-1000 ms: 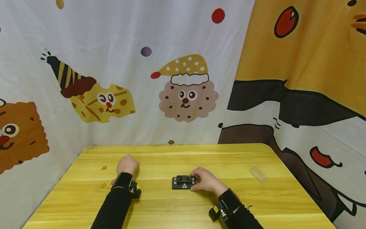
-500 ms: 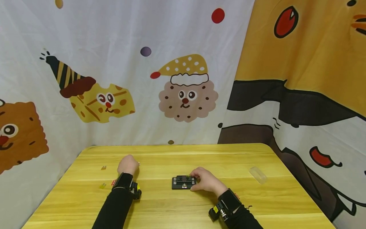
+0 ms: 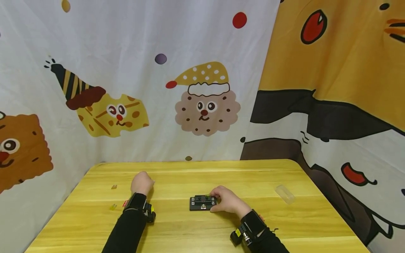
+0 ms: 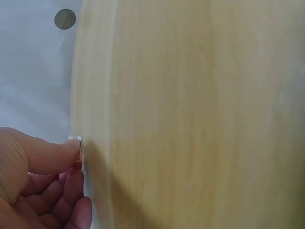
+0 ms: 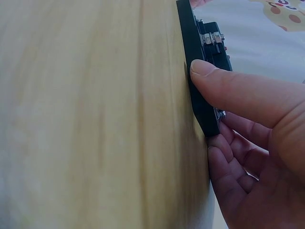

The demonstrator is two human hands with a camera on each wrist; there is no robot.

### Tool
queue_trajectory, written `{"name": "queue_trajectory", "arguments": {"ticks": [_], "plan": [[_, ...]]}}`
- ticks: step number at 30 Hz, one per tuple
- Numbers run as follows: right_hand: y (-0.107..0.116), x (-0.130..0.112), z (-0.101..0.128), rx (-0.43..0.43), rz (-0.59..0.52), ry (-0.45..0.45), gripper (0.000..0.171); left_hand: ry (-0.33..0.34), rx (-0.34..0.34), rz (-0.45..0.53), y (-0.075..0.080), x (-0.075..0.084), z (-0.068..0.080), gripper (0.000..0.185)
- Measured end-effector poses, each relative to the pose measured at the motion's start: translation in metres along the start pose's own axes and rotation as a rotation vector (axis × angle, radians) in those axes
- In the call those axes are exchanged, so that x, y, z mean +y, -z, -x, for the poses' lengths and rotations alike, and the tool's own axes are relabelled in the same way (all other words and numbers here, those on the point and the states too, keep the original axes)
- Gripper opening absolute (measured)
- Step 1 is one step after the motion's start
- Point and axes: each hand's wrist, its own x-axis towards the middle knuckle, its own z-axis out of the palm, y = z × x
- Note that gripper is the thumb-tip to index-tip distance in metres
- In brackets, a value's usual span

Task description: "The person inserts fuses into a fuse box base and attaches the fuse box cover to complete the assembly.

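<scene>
In the left wrist view, my left hand (image 4: 45,176) pinches a small orange blade fuse (image 4: 79,160) between thumb and index finger, its two silvery prongs pointing up past the thumb tip. From the head view, that left hand (image 3: 142,183) is over the table's left part and mostly hides the fuse. My right hand (image 3: 228,201) grips the right end of a black terminal block (image 3: 203,203) with metal screws, which lies on the table. The right wrist view shows the thumb on the near edge of the block (image 5: 198,81), with the other fingers curled behind it.
Left of the left forearm lie a tan fuse (image 3: 114,187), a yellow fuse (image 3: 113,207) and a red piece (image 3: 125,203) partly behind the wrist. A clear plastic case (image 3: 285,194) lies on the right of the wooden table (image 3: 177,232). A printed curtain (image 3: 133,42) hangs behind.
The head view has tilted slightly, so the scene sits a little lower. Both hands keep nearly the same place and hold.
</scene>
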Motion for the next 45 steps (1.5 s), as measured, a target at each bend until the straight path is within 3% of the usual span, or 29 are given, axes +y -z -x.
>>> {"name": "queue_trajectory", "arguments": {"ticks": [9,16,23,30,35,45], "plan": [[-0.001,0.003,0.0,0.002,0.002,-0.005,0.044,-0.043,0.005,0.024,0.001,-0.002,0.001,0.013],[-0.002,0.003,0.0,0.003,-0.006,-0.004,0.044,-0.094,0.061,0.061,0.0,0.004,-0.001,0.014],[-0.002,0.003,0.001,-0.003,-0.007,-0.01,0.044,-0.195,0.106,0.108,0.005,0.03,0.006,0.011],[-0.002,0.001,0.0,-0.003,-0.017,-0.018,0.043,-0.342,0.144,0.13,0.006,0.061,0.015,0.012],[-0.002,0.002,-0.001,-0.002,-0.013,-0.02,0.044,-0.433,0.106,0.141,0.002,0.08,0.026,0.011],[-0.001,0.0,-0.001,-0.003,-0.026,-0.018,0.043,-0.547,0.02,0.158,-0.008,0.103,0.046,0.015]]}}
